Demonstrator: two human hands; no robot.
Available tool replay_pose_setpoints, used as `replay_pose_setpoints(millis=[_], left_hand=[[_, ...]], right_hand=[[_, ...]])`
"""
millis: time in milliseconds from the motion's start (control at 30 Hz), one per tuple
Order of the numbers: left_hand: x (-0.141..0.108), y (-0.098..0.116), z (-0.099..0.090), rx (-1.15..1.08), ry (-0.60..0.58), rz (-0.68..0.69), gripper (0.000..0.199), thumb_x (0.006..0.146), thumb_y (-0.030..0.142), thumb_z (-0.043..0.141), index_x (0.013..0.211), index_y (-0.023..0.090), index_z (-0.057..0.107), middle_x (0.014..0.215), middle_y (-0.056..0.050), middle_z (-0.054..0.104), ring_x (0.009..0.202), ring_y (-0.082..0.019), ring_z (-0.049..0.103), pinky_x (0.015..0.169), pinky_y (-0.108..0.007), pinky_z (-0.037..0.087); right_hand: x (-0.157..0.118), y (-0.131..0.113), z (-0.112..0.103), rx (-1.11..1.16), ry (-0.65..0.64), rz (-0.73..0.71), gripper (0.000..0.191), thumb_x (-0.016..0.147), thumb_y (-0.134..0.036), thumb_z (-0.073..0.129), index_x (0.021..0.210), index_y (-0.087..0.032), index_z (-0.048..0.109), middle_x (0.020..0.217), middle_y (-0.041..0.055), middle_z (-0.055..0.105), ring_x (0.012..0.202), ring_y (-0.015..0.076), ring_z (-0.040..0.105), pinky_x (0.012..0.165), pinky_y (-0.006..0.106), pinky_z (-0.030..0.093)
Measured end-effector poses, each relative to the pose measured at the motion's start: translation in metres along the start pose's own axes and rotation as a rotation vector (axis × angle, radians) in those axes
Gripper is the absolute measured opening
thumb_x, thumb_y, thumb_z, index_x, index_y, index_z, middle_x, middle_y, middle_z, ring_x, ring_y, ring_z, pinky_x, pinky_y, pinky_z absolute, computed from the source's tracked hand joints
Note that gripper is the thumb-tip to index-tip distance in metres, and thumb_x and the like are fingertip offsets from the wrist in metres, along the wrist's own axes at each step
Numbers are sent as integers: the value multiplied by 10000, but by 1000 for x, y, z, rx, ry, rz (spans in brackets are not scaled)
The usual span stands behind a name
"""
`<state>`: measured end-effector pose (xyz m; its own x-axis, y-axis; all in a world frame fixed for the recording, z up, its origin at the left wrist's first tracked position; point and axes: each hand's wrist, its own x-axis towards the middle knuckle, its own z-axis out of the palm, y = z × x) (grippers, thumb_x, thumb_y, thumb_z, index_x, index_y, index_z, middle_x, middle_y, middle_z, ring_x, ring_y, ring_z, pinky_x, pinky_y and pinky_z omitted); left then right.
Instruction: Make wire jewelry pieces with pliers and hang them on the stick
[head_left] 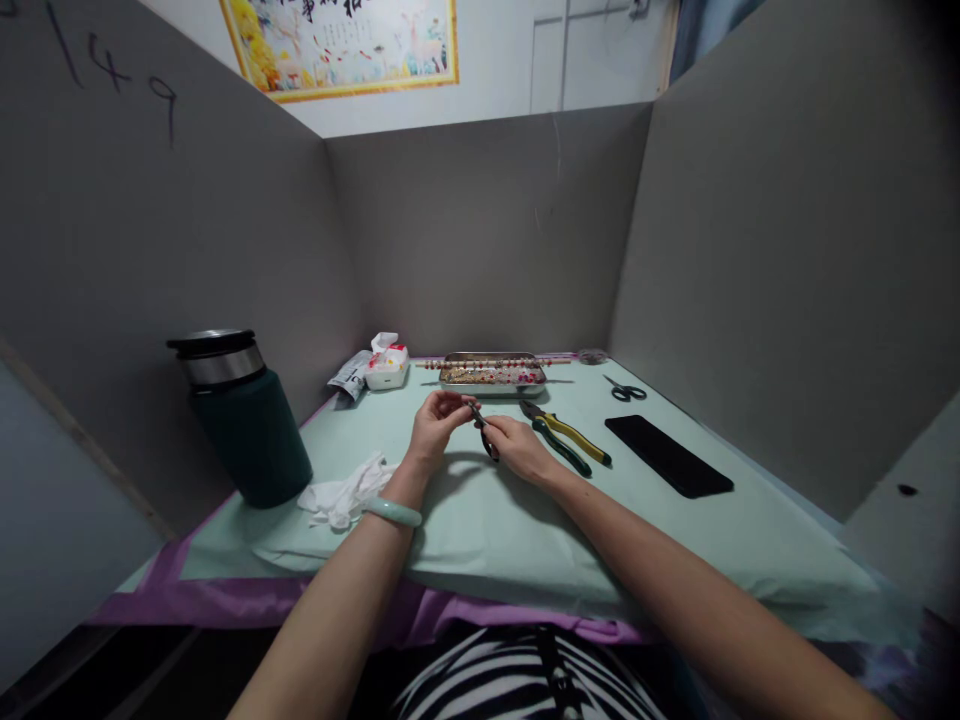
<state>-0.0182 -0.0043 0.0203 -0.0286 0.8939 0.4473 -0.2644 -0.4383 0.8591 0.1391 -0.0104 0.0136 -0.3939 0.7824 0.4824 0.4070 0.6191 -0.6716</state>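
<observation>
My right hand is wrapped around a small pair of pliers with metal jaws and dark handles. Their tip points up and left, meeting the fingers of my left hand. Those left fingers are pinched together at the jaws, and whatever they hold is too small to make out. A pale green bangle circles my left wrist. Just right of my right hand lie larger pliers with green and yellow handles. Beyond both hands stands a metal tray of red, pink and gold beads, with beaded sticks across it.
A dark green bottle stands at the left, beside crumpled white tissue. Farther back are a white box and a grey packet. On the right lie black scissors and a black phone. Grey partitions enclose the table.
</observation>
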Motion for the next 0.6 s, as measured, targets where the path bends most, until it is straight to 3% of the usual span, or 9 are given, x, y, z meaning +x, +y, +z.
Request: replay_pose_setpoints(millis=[233,600], left_hand=[[0,-1,-1,0,-38,33,369,617,280,754,901,162,551,922,-63,666,867,-168,635,870,-363,475],[-3,5,0,147,-125,5,322,657,293,723,938,152,655,911,-71,675,789,-163,620,727,-280,488]], right_hand=[[-6,0,0,-34,72,-76,224,871,-247,407,742,-213,586,705,27,573,652,162,480,683,275,348],[-4,5,-6,181,-60,-110,247,876,-236,395,983,-218,617,896,34,625,731,145,561,777,302,425]])
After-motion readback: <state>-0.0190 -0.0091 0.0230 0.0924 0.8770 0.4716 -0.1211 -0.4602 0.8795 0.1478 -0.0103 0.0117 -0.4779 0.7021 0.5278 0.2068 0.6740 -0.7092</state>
